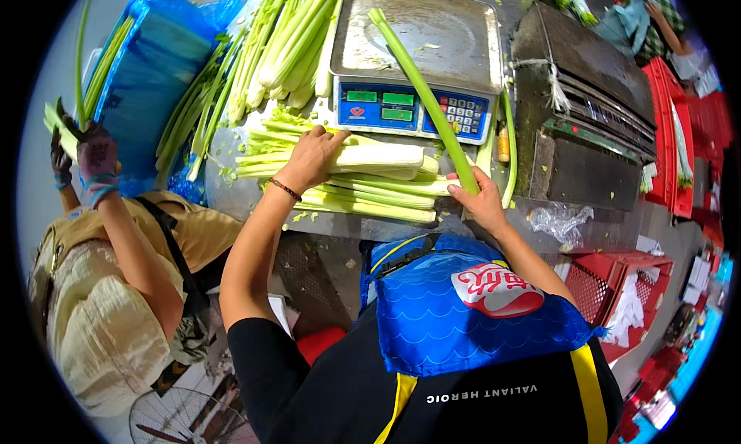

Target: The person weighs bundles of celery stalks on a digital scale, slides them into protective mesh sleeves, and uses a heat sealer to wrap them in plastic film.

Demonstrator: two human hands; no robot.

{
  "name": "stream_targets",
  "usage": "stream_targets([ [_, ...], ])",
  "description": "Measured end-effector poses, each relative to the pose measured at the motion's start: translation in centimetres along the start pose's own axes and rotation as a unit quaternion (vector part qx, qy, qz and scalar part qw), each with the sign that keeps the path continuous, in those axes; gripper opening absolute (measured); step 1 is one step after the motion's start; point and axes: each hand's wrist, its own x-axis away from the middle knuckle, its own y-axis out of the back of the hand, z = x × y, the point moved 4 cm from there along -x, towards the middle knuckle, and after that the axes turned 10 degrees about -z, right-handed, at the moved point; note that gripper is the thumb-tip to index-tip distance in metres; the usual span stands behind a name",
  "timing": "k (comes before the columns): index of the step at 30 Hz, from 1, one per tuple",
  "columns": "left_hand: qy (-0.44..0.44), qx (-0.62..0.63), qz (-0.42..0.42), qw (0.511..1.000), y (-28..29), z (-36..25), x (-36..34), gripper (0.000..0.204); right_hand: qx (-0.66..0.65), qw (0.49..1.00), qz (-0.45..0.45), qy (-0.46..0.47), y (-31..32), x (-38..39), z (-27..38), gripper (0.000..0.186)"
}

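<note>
My right hand (483, 202) grips a long single celery stalk (423, 89) by its lower end. The stalk slants up and left across the front of the digital scale (413, 108), its tip over the metal pan. My left hand (312, 158) is closed over a pale celery bunch (378, 158) lying crosswise on the metal table, leaves to the left and cut ends to the right. More loose celery stalks (370, 201) lie just below that bunch, close to my right hand. Part of the left fingers is hidden.
Behind the left hand, celery heads (293, 47) are piled. At left, a co-worker's gloved hands (96, 151) hold celery beside a blue plastic-lined crate (147, 89). A dark metal machine (583, 112) stands right of the scale, with crumpled clear plastic (562, 222) and a red crate (610, 286) nearer.
</note>
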Motion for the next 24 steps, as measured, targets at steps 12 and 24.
stream_targets([
  [12, -0.002, 0.174, 0.021, 0.985, 0.5, 1.2, 0.6, 0.055, 0.049, 0.995, -0.078, 0.039, -0.4, 1.0, -0.3, 0.026],
  [24, 0.132, 0.220, -0.014, 0.966, 6.5, 3.2, 1.0, 0.053, 0.161, 0.970, -0.035, 0.179, -4.0, 2.4, 0.1, 0.045],
])
